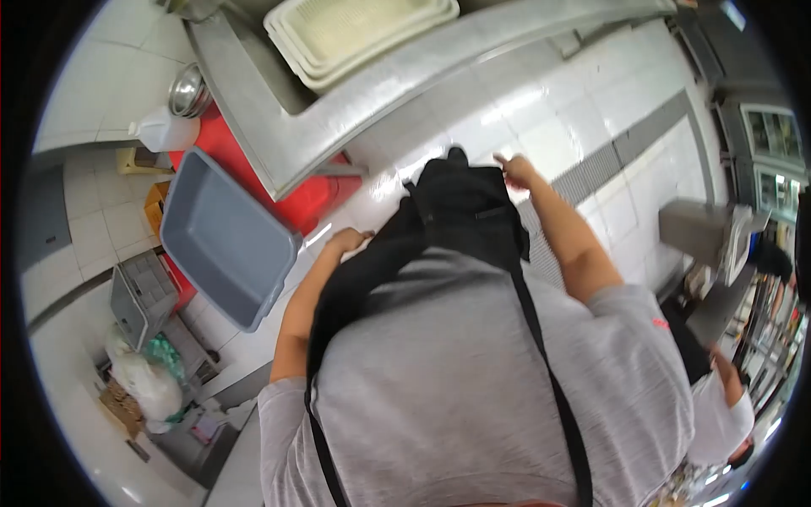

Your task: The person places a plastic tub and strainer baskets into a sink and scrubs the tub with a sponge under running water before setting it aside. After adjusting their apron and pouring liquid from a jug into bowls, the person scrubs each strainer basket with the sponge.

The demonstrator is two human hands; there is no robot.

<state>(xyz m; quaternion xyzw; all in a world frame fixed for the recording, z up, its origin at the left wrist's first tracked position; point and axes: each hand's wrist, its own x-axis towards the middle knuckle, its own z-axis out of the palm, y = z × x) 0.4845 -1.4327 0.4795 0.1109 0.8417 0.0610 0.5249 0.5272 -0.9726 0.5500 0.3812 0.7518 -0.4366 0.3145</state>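
Observation:
My left hand [348, 240] hangs beside the black apron [456, 211], near the right rim of a grey plastic tub [226, 241] but apart from it. Its fingers show only in part, loosely stretched, with nothing visible in them. On the other side of the apron, my right hand [518, 172] is held out low over the tiled floor. One finger points forward, and I see no object in that hand. The tub holds nothing and rests at an angle by a red surface [232, 152].
Ahead runs a steel sink counter [296, 135] with stacked white baskets [359, 34]. A white jug [167, 129] and metal bowls [187, 90] stand left. A floor drain grate [621, 152] crosses the tiles. Another person [718, 414] is at the right, near a steel box [694, 226].

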